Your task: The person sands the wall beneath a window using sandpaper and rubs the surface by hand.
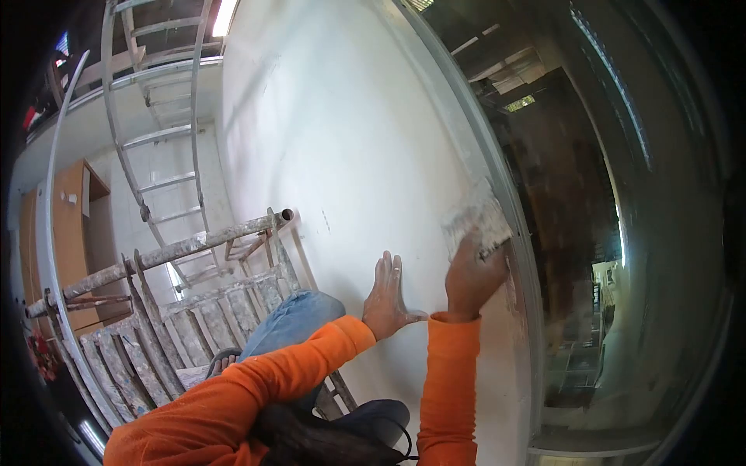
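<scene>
My left hand point(385, 299) lies flat against the white wall point(350, 155), fingers stretched upward and thumb out to the right. To its right, my right hand point(472, 279) is closed on a flat, rectangular piece smeared with white point(475, 221), with a dark patch at its lower edge. The piece lies against the wall beside the grey frame point(522, 248) at its right edge. Whether it is a scraper blade or an abrasive sheet, I cannot tell. Both arms wear orange sleeves.
At left stands a paint-spattered scaffold with a slatted platform point(186, 334) and a horizontal pipe point(179, 250). An aluminium ladder point(159, 140) rises behind it, near a wooden cabinet point(71, 233). Dark reflective glass point(579, 311) borders the frame on the right. My bent knee point(299, 314) is near the wall.
</scene>
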Available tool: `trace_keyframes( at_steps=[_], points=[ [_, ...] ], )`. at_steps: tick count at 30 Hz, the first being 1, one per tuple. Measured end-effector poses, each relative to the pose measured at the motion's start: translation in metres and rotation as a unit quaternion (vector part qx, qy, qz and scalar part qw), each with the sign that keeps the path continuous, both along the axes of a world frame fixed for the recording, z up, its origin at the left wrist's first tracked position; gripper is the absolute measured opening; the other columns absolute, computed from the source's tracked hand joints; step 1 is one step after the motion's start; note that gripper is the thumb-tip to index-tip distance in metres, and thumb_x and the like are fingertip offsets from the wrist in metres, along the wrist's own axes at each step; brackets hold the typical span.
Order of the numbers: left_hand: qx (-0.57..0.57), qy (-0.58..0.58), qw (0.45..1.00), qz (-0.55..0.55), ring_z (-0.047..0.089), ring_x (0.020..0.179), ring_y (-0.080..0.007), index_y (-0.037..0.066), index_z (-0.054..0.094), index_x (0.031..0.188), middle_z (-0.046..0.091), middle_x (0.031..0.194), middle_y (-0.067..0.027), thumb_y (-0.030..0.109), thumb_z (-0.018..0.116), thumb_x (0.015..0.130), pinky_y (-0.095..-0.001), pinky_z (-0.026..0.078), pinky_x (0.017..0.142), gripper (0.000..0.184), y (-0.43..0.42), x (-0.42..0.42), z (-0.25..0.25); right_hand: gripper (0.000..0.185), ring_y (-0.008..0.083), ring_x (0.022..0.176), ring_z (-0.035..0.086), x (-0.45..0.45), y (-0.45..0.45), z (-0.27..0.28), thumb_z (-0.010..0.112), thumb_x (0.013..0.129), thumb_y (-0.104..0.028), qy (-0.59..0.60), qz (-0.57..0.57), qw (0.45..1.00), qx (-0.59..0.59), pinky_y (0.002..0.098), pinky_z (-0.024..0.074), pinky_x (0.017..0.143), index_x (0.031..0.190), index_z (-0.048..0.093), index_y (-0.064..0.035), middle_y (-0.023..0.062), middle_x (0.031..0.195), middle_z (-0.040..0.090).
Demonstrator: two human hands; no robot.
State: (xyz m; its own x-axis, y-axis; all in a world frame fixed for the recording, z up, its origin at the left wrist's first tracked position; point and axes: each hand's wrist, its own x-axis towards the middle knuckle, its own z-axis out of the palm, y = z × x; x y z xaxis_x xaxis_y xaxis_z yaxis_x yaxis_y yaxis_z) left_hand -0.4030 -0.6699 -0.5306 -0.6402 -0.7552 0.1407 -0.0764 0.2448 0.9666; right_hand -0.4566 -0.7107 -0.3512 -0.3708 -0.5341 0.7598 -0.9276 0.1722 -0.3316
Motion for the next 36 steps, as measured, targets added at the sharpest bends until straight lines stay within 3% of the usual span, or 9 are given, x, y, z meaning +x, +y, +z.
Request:
trace_keyframes(
  at_steps=[10,22,25,30,33,36],
  points=[
    [-0.019,0.036,0.999,0.019,0.009,0.147,-0.0491,-0.003,0.005,0.154,0.004,0.159,-0.0315,0.051,0.089,0.058,-0.0507,0.029,0.117,0.139,0.002,0.002,-0.004,0.028,0.0302,0.091,0.069,-0.002,-0.029,-0.001,0.058,0.092,-0.008,0.0,-0.026,0.999,0.022,0.0372,0.0529,0.081,0.116,0.063,0.0059,0.0197,0.105,0.071],
    [0.01,0.029,1.0,0.005,0.007,0.149,-0.0457,-0.002,0.006,0.155,0.002,0.161,-0.0285,0.044,0.09,0.061,-0.049,0.027,0.118,0.134,0.0,0.003,-0.001,0.028,0.0335,0.091,0.07,-0.009,-0.046,-0.007,0.06,0.09,-0.009,0.077,-0.05,0.995,0.045,0.0385,0.0537,0.078,0.113,0.064,0.0049,0.0208,0.104,0.071],
    [0.019,0.013,1.0,0.004,0.007,0.149,-0.0448,-0.002,0.006,0.155,0.002,0.161,-0.0278,0.042,0.09,0.061,-0.048,0.027,0.118,0.133,0.003,0.0,-0.001,0.028,0.0355,0.09,0.07,0.004,-0.038,0.0,0.06,0.089,-0.01,-0.003,-0.032,0.999,0.015,0.0392,0.0538,0.078,0.113,0.064,0.0044,0.0213,0.102,0.071],
    [0.022,-0.021,0.999,-0.014,0.008,0.149,-0.045,-0.003,0.007,0.154,0.004,0.16,-0.0292,0.042,0.09,0.062,-0.0468,0.025,0.119,0.132,-0.001,0.0,0.001,0.027,0.0353,0.095,0.07,-0.012,-0.093,-0.006,0.06,0.089,-0.008,0.091,-0.046,0.993,0.065,0.0391,0.0539,0.079,0.113,0.064,0.004,0.0227,0.105,0.07],
    [-0.028,0.02,0.999,0.022,0.008,0.148,-0.0453,-0.004,0.007,0.154,0.004,0.159,-0.0302,0.042,0.09,0.062,-0.047,0.025,0.119,0.131,0.005,-0.006,-0.014,0.027,0.0352,0.096,0.07,0.001,-0.105,-0.002,0.06,0.089,-0.008,0.048,-0.02,0.997,0.056,0.0392,0.054,0.08,0.113,0.065,0.004,0.0237,0.106,0.07],
    [-0.018,-0.014,1.0,0.001,0.008,0.148,-0.0469,-0.005,0.007,0.153,0.004,0.159,-0.0314,0.043,0.09,0.062,-0.0484,0.024,0.119,0.132,0.002,-0.005,-0.008,0.028,0.035,0.096,0.07,-0.003,-0.07,-0.011,0.06,0.089,-0.008,0.033,-0.023,0.999,0.037,0.04,0.0539,0.081,0.114,0.065,0.0048,0.0224,0.107,0.07]
  ],
)
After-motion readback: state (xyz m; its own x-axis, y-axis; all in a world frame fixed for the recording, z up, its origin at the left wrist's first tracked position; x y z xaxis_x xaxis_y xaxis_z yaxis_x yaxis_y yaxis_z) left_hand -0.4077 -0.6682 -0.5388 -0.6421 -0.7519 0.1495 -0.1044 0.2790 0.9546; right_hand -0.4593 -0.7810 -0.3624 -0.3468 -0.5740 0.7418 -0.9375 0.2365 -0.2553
